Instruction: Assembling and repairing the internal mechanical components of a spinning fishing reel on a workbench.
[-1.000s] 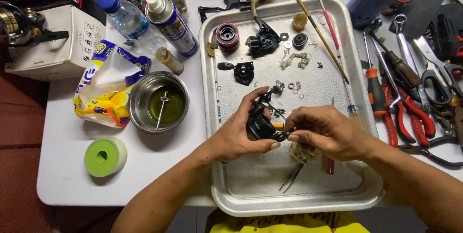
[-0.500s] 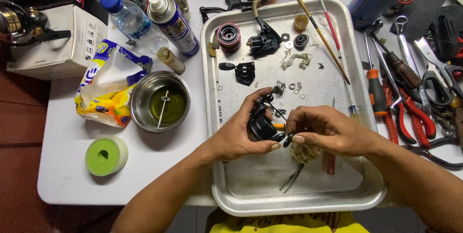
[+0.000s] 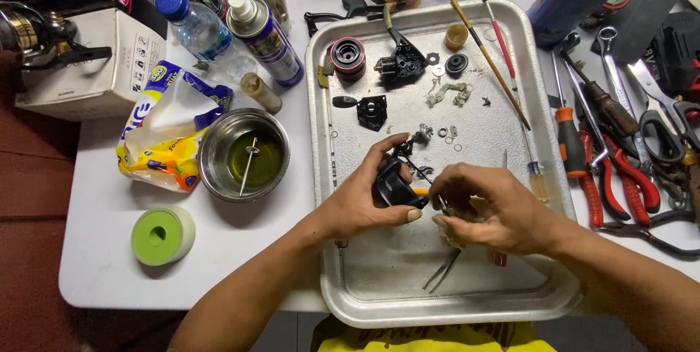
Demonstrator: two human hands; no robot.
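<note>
the left hand [image 3: 364,202] is pinching a small black reel part [image 3: 394,188] over the middle of the metal tray [image 3: 379,286], near the front edge of the counter [image 3: 109,264]. the right hand [image 3: 492,210] is pressing a thin tool into it. holding steady seems best, so tiny bits are not dropping.

The left hand [image 3: 364,199] covers most of the black part [image 3: 391,186] in its grip, and what the right hand [image 3: 488,213] pinches is hidden behind its fingers, as are the upper ends of the tweezers [image 3: 441,270] below it. The loose washers [image 3: 446,133] on the tray [image 3: 408,301] are too small to tell apart. At the upper left of the frame the reel [image 3: 33,35] is cut off by the edge, as are the tools [image 3: 656,141] at the right.
</note>
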